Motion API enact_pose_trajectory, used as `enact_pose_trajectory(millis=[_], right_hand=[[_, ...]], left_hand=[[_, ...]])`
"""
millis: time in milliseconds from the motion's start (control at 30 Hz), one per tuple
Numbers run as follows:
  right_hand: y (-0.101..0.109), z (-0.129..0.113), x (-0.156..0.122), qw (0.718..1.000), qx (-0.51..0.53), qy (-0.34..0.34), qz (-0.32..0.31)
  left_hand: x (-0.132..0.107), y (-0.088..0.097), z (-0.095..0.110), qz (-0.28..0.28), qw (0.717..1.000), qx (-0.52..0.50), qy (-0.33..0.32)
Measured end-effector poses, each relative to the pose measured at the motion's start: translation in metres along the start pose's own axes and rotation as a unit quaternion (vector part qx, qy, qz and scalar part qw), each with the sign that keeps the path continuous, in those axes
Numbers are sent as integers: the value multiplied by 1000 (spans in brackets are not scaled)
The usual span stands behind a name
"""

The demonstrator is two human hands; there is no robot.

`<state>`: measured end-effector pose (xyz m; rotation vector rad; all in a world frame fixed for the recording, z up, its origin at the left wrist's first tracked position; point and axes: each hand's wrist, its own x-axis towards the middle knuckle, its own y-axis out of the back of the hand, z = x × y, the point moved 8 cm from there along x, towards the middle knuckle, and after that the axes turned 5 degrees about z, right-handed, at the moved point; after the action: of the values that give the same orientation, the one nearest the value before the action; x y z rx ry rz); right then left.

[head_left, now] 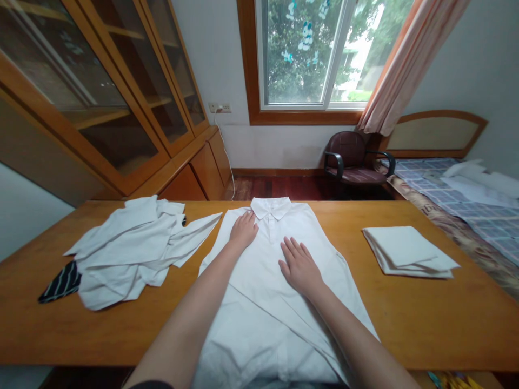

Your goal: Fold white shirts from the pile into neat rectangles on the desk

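Note:
A white collared shirt (263, 259) lies spread out in front of me, its collar toward the far edge of the wooden table (405, 308). My left hand (244, 229) rests flat on the shirt just left of the collar, fingers stretched out. Lower and to the right, my right hand (300, 266) lies palm down on the shirt front with its fingers apart. Diagonal creases cross the lower part of the shirt, which reaches the near table edge. Neither hand grips the cloth.
A loose heap of white clothes (125, 248) lies on the left, a black striped cloth (62, 283) poking out from under it. A folded white garment (409, 251) sits on the right. Beyond the table stand a maroon armchair (351, 156), a bed (466, 189) and a glass-door cabinet (162, 129).

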<state>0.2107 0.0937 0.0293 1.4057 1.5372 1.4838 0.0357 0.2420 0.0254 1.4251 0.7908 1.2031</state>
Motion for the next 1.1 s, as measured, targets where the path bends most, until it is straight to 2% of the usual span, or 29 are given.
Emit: enact_pose_trajectory(millis=[233,400,567,767,900,1100], right_hand=[[-1,0,0,1000,3,3,7],[-2,1,0,1000,5,1,5],[-2,1,0,1000,0,-2,6],[-2,2,2,1000,-19,-8,10],[-5,4,23,999,-33,-27,15],[-19,18,86,999,-14,-29,-10]], left_hand=[[23,-20,-20,-26,997,2,68],[25,-25,-23,-34,997,2,75],[18,-15,-18,-23,998,1,64],[-8,-5,2,-22,999,-6,30],[-16,-3,9,-24,1000,-9,18],[-15,-5,9,-34,999,-16,13]])
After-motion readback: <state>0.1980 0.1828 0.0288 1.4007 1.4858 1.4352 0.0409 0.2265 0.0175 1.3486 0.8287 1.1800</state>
